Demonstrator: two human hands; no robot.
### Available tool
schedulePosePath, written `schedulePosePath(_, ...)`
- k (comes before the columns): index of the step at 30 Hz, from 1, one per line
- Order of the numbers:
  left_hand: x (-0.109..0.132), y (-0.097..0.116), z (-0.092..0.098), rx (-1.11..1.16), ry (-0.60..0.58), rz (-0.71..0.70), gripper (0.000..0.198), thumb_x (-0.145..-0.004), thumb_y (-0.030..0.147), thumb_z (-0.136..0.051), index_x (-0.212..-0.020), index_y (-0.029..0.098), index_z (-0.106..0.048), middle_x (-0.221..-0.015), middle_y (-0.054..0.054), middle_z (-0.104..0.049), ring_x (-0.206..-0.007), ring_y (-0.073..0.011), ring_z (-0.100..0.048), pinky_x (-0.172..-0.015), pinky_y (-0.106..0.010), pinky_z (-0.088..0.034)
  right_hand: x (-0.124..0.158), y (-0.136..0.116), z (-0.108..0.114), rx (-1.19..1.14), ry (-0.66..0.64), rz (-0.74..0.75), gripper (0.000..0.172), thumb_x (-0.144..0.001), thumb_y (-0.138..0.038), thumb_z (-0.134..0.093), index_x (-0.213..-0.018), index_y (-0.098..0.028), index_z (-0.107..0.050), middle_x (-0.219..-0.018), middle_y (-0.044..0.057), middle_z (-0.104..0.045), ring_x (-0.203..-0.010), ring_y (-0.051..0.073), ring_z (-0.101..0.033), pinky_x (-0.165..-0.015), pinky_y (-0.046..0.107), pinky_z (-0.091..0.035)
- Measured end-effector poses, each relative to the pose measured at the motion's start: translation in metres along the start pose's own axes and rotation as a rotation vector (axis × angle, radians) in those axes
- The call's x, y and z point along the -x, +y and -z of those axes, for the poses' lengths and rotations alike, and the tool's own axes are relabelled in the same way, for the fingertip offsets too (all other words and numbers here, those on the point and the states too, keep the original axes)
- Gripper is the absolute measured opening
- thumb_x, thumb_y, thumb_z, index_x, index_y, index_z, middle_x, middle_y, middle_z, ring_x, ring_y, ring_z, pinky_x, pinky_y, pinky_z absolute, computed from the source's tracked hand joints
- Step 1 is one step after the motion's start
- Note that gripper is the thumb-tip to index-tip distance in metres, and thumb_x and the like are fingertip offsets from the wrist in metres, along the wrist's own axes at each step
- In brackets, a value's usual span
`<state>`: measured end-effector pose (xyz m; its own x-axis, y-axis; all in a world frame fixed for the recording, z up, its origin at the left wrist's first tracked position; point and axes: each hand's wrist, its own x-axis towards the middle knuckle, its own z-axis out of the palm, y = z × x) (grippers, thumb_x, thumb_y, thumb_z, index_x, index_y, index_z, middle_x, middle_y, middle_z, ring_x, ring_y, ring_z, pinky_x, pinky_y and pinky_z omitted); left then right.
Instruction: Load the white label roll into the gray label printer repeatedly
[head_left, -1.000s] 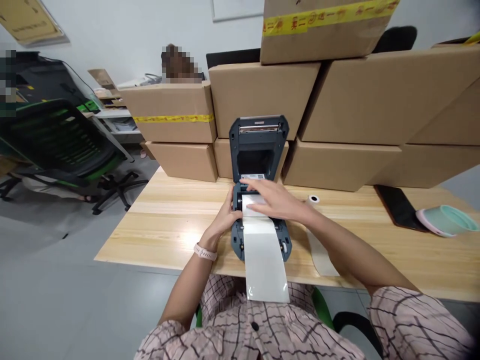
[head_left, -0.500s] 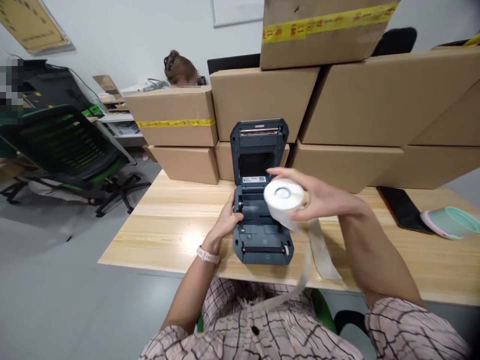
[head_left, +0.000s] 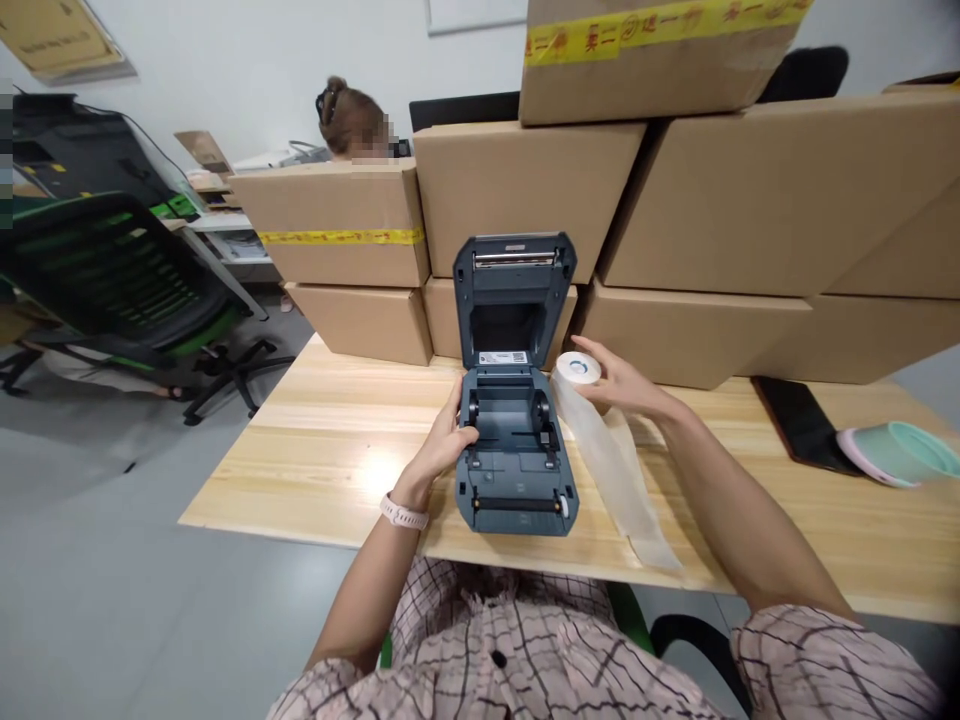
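Note:
A dark grey label printer stands on the wooden table in front of me, its lid tilted up. Black roll holders show on both sides of its bare inner bay. My left hand grips the printer's left side, thumb over the rim and some fingers hidden. To the right of the printer, my right hand is closed around a white label roll, held upright by its side. From the roll a pale strip hangs down and runs along the table toward the front edge.
Cardboard boxes are stacked along the back of the table. At the right lie a dark phone and a mint-green cup on its side. A person sits behind the boxes. An office chair stands at the left.
My right hand has moved the label roll from over the printer to the table on its right. The trailing strip now lies beside the printer. My left hand stays on the printer's side.

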<state>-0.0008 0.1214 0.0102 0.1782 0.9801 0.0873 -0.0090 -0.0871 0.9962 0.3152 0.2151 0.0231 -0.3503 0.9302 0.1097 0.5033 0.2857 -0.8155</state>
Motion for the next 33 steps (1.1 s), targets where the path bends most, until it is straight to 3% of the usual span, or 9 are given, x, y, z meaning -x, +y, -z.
schedulePosePath(3, 0.0, 0.0, 0.0, -0.007, -0.004, -0.012, 0.104, -0.059, 0.012, -0.055, -0.16, 0.018, -0.033, -0.165, -0.008, -0.043, -0.153, -0.0316, -0.037, -0.128, -0.045, -0.029, 0.028, 0.019, 0.018, -0.261, 0.018, -0.087, 0.085, -0.085, -0.055, -0.072, -0.158, -0.031, -0.035, -0.156, 0.015, -0.053, -0.144, 0.032, -0.052, -0.115, 0.055, -0.048)
schedulePosePath(6, 0.0, 0.002, -0.001, -0.032, 0.008, 0.005, 0.103, -0.059, 0.011, -0.055, -0.16, 0.018, -0.034, -0.166, -0.007, -0.04, -0.157, -0.0315, -0.031, -0.13, -0.045, -0.025, 0.061, 0.032, 0.031, -0.476, -0.006, -0.209, 0.072, -0.086, -0.051, -0.074, -0.151, -0.038, -0.046, -0.157, 0.012, -0.052, -0.141, 0.031, -0.055, -0.107, 0.055, -0.054)
schedulePosePath(10, 0.0, 0.003, -0.002, -0.041, 0.016, -0.009, 0.099, -0.06, 0.01, -0.055, -0.157, 0.018, -0.04, -0.167, -0.005, -0.038, -0.16, -0.0299, -0.021, -0.132, -0.042, -0.02, 0.074, 0.026, 0.021, -0.482, -0.169, -0.251, 0.068, -0.078, -0.047, -0.083, -0.14, -0.033, -0.06, -0.154, 0.013, -0.056, -0.127, 0.03, -0.065, -0.098, 0.049, -0.059)
schedulePosePath(15, 0.0, 0.0, -0.002, -0.025, 0.015, -0.017, 0.098, -0.06, 0.011, -0.055, -0.157, 0.018, -0.04, -0.163, -0.007, -0.044, -0.156, -0.0316, -0.031, -0.131, -0.046, -0.025, 0.059, 0.013, 0.004, -0.335, -0.235, -0.273, 0.052, -0.073, -0.055, -0.084, -0.11, -0.02, -0.074, -0.104, 0.011, -0.077, -0.079, 0.02, -0.071, -0.07, 0.036, -0.058)
schedulePosePath(21, 0.001, 0.003, -0.003, -0.004, -0.015, -0.016, 0.101, -0.061, 0.012, -0.055, -0.159, 0.015, -0.033, -0.162, -0.01, -0.046, -0.153, -0.0327, -0.037, -0.127, -0.045, -0.031, 0.075, -0.024, 0.018, -0.475, -0.135, 0.012, 0.077, -0.087, -0.085, -0.035, -0.12, -0.025, -0.069, -0.05, -0.007, -0.054, -0.041, 0.009, -0.049, -0.057, 0.034, -0.049)
schedulePosePath(23, 0.002, 0.006, -0.004, -0.01, -0.011, -0.005, 0.099, -0.062, 0.012, -0.055, -0.158, 0.016, -0.034, -0.161, -0.01, -0.046, -0.153, -0.0326, -0.036, -0.128, -0.045, -0.031, 0.08, -0.056, 0.011, -0.4, -0.198, 0.062, 0.071, -0.089, -0.081, -0.042, -0.129, -0.027, -0.064, -0.058, -0.005, -0.06, -0.046, 0.011, -0.053, -0.059, 0.033, -0.05)
schedulePosePath(25, 0.003, 0.009, -0.005, -0.014, -0.01, 0.013, 0.098, -0.062, 0.011, -0.055, -0.158, 0.016, -0.035, -0.159, -0.009, -0.049, -0.154, -0.0329, -0.035, -0.128, -0.047, -0.029, 0.077, -0.09, -0.008, -0.122, -0.364, 0.144, 0.062, -0.088, -0.066, -0.064, -0.138, -0.03, -0.059, -0.087, 0.002, -0.074, -0.069, 0.019, -0.066, -0.067, 0.037, -0.055)
schedulePosePath(27, 0.003, 0.011, -0.005, -0.014, -0.003, 0.035, 0.099, -0.063, 0.011, -0.055, -0.159, 0.017, -0.033, -0.158, -0.009, -0.051, -0.154, -0.0332, -0.034, -0.129, -0.048, -0.028, 0.065, -0.115, -0.033, 0.178, -0.418, 0.237, 0.054, -0.094, -0.056, -0.062, -0.141, -0.031, -0.057, -0.113, 0.006, -0.074, -0.092, 0.027, -0.07, -0.08, 0.042, -0.056)
schedulePosePath(33, 0.004, 0.01, -0.004, -0.036, 0.004, 0.041, 0.103, -0.065, 0.01, -0.056, -0.163, 0.01, -0.023, -0.165, -0.012, -0.04, -0.157, -0.0312, -0.028, -0.13, -0.043, -0.024, 0.03, -0.116, -0.085, 0.459, -0.487, 0.365, 0.059, -0.1, -0.05, -0.057, -0.153, -0.028, -0.044, -0.131, 0.012, -0.067, -0.119, 0.034, -0.063, -0.097, 0.051, -0.052)
